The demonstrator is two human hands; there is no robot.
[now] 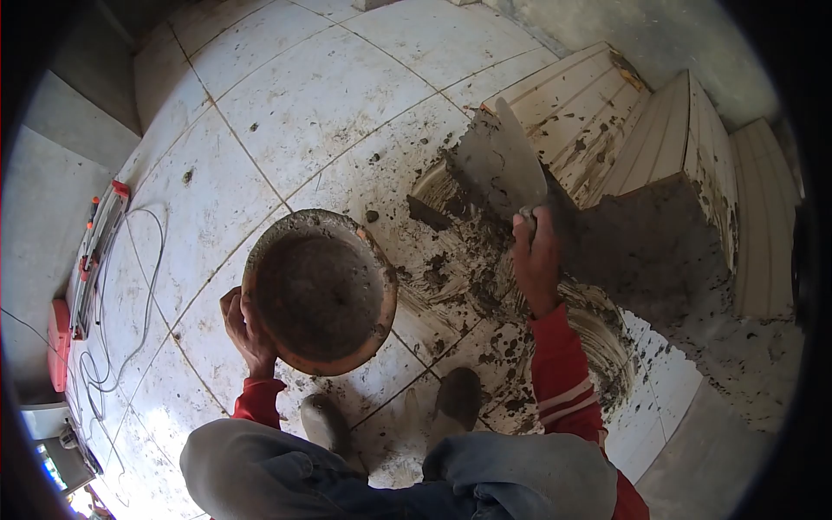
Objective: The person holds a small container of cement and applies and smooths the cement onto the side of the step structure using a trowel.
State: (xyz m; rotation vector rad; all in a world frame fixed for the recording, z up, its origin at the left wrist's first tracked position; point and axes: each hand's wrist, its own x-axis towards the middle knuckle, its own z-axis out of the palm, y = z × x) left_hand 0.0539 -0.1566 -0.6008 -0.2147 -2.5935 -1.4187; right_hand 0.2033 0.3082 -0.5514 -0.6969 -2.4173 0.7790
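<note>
My left hand (247, 336) grips the left edge of a round, mortar-crusted bowl (388, 290), which is tilted toward me above the tiled floor. Wet grey residue coats its inside. My right hand (537, 260) is closed around the handle of a pointed trowel (523, 160), its blade directed away from me. Beside and under the blade lies grey wet mortar (472, 165). More mortar (654, 238) spreads to the right, against the lower ends of the cream tiles. Smears and crumbs of mortar cover the floor around my right hand.
Striped cream tiles (585, 113) lean along the wall at the right. A tile cutter (102, 251) and a looped cable (143, 325) lie on the floor at the left, near a red case (59, 342). My boots (457, 399) stand just below the bowl.
</note>
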